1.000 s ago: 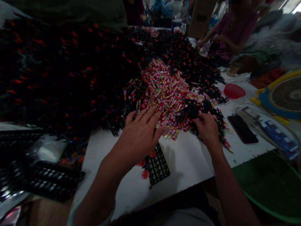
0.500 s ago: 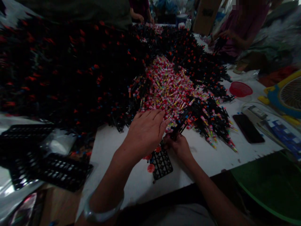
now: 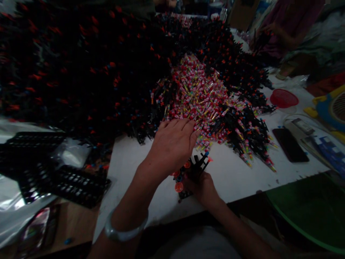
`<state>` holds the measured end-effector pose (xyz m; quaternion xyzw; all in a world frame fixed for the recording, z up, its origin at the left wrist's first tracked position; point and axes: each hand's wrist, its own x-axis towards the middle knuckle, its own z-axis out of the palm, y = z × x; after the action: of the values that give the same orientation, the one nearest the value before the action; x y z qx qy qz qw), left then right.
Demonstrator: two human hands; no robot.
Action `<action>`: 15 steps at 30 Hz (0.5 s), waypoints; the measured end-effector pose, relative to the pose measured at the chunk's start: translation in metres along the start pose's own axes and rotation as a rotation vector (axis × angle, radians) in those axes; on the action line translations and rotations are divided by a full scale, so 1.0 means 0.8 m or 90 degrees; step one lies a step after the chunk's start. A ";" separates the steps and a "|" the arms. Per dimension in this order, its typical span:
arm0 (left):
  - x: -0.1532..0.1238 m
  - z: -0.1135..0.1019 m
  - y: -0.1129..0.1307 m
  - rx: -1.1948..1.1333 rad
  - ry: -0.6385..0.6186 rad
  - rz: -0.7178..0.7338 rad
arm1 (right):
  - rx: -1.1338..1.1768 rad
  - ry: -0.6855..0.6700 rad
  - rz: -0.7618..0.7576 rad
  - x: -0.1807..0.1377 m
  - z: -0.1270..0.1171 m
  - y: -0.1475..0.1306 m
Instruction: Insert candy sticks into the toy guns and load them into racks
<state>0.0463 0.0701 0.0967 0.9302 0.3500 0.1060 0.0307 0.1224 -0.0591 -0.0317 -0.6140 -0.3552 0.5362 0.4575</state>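
Note:
My left hand (image 3: 175, 142) is palm down over the table, its fingers together and curved downward. Its palm and whatever it grips are hidden. Orange suction-cup discs (image 3: 179, 186) poke out below it, beside a small black grid tray (image 3: 185, 194) mostly covered by my right hand. Close by on the right, my right hand (image 3: 206, 190) is closed around a black plastic toy gun (image 3: 198, 165) with blue and orange bits at its end. Beyond both hands spreads a heap of small pink, white and yellow tubes (image 3: 199, 93).
Black toy parts with orange pieces form a huge pile (image 3: 81, 72) at left. A phone (image 3: 290, 145), a red basket (image 3: 284, 98) and a fan (image 3: 331, 108) are at right. Black trays (image 3: 78, 185) lie lower left. A co-worker (image 3: 288, 28) handles black parts across the table.
My right hand has come nearer me, bringing the toy gun back from the tube heap and over the small tray. My left hand stays about where it was; the view has shifted slightly.

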 end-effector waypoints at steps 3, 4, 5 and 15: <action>-0.001 0.000 0.000 -0.005 0.001 0.000 | -0.131 0.001 -0.081 -0.001 0.001 0.005; -0.001 0.000 0.000 -0.010 0.003 -0.001 | -0.179 0.007 -0.106 -0.003 0.002 0.006; -0.001 0.000 0.001 -0.015 0.005 -0.002 | -0.228 0.015 -0.124 -0.004 0.006 0.006; -0.002 0.002 0.001 0.004 0.017 0.003 | -0.400 -0.030 -0.203 -0.008 0.010 -0.017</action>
<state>0.0462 0.0688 0.0952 0.9297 0.3482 0.1177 0.0227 0.1138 -0.0593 -0.0166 -0.6491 -0.6048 0.3362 0.3159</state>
